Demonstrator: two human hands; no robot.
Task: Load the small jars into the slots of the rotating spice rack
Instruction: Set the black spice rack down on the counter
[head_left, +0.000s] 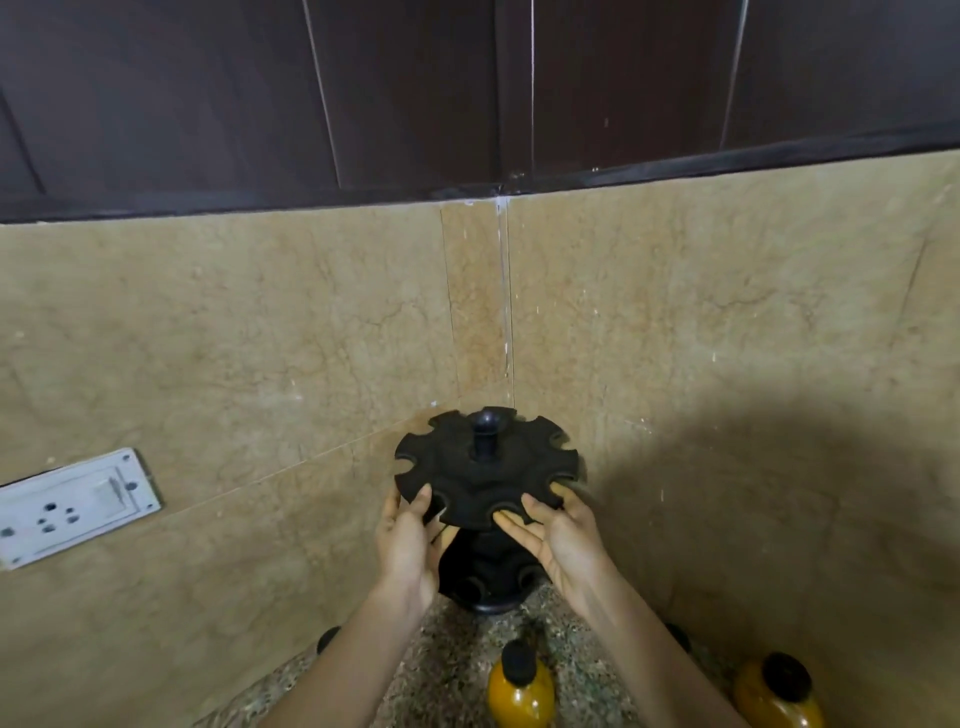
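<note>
The black rotating spice rack stands in the corner of the speckled stone counter. Its top disc has several open notches with no jar in them, and a knob sticks up from the centre. A lower tier shows beneath, partly hidden by my hands. My left hand touches the disc's front left rim with fingers stretched upward. My right hand lies against the front right rim, fingers straight and spread. A yellow jar with a black lid stands between my forearms, and another yellow jar stands at the lower right.
Beige marble walls close in behind and to the right of the rack, under dark cabinets. A white wall socket sits on the left wall. Two black lids peek out beside my forearms.
</note>
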